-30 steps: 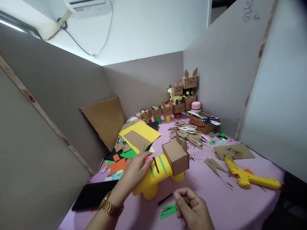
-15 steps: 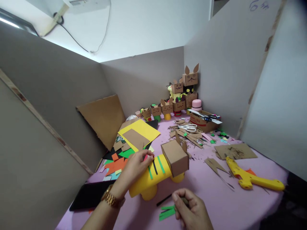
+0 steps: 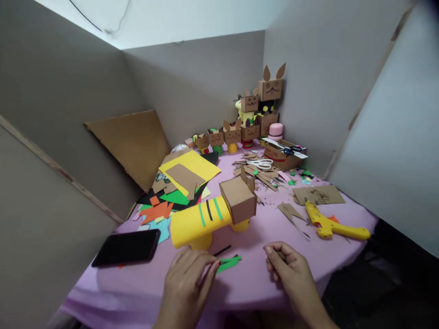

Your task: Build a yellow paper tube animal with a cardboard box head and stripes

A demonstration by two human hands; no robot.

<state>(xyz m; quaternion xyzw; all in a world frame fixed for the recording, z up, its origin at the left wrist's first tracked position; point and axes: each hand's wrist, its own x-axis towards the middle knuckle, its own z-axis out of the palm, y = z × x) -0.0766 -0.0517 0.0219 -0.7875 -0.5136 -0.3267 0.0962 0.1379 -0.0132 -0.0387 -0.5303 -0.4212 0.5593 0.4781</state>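
A yellow paper body (image 3: 185, 224) with green and black stripes and a cardboard box head (image 3: 238, 197) stands at the table's middle. In front of it, my left hand (image 3: 190, 278) has its thumb and fingertips together at the left end of some green paper strips (image 3: 230, 263); what the fingertips hold, if anything, is too small to tell. A black strip (image 3: 222, 250) lies just behind these strips. To their right, my right hand (image 3: 286, 267) is raised with curled fingers pinched on something small that I cannot make out.
A phone (image 3: 126, 246) lies at the left and a yellow glue gun (image 3: 334, 224) at the right. Paper sheets (image 3: 206, 168), cardboard scraps (image 3: 267, 176) and white scissors (image 3: 261, 163) lie farther back. Cardboard animals (image 3: 233, 135) stand behind, near a cardboard box (image 3: 284, 160).
My left hand has left the striped yellow body and come down to the green strips. My right hand has moved right, away from those strips. The view has tilted downward.
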